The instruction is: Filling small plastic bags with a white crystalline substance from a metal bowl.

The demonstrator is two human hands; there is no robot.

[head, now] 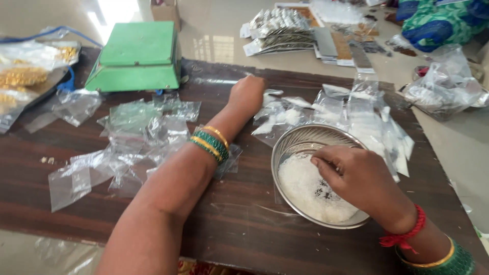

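A round steel bowl (289, 144) holding small white beads or grains stands on the dark wooden board (244, 234). My right hand (356, 175) reaches into the bowl, fingers bent down and pinched into the white heap. My left hand (248, 92) stretches across the board to a pile of small clear plastic pouches (351, 114), its fingers curled on one pouch at the pile's left edge. Whether that pouch is gripped is hidden by the hand. Green and gold bangles ring both wrists.
A green weighing scale (137, 56) sits at the board's far left. More empty clear pouches (127, 137) lie left of my arm. Bags of gold-coloured items (23, 76) are at far left, stacked card sheets (285, 30) on the floor behind, a crumpled plastic bag (443, 84) at right.
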